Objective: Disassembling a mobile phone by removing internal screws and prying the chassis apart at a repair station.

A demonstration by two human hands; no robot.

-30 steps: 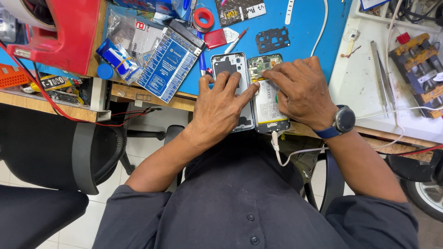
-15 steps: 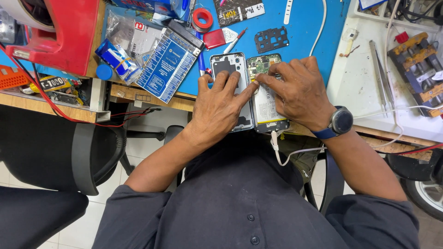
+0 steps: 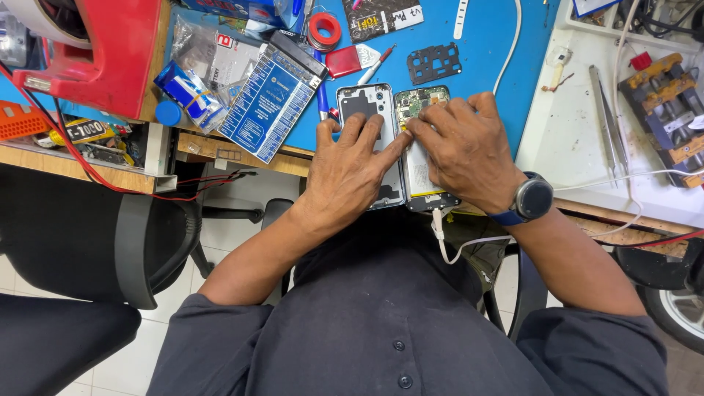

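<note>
Hands meet over an opened phone (image 3: pixel 422 158) lying on the blue mat (image 3: pixel 491 44) at the bench edge. The left hand (image 3: pixel 350 165) lies flat, fingers spread, on the detached back cover (image 3: pixel 369 103) just beside it — forefinger stretched across to the phone. The right hand (image 3: pixel 462 147) presses curled fingertips onto the exposed board, gripping nothing. A white cable (image 3: pixel 444 246) hangs from the phone's lower end.

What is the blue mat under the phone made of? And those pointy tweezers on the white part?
The blue mat looks like soft rubber or silicone: flat, matte, no shine. The tweezers look like bare metal: thin, grey, glinting.
</note>
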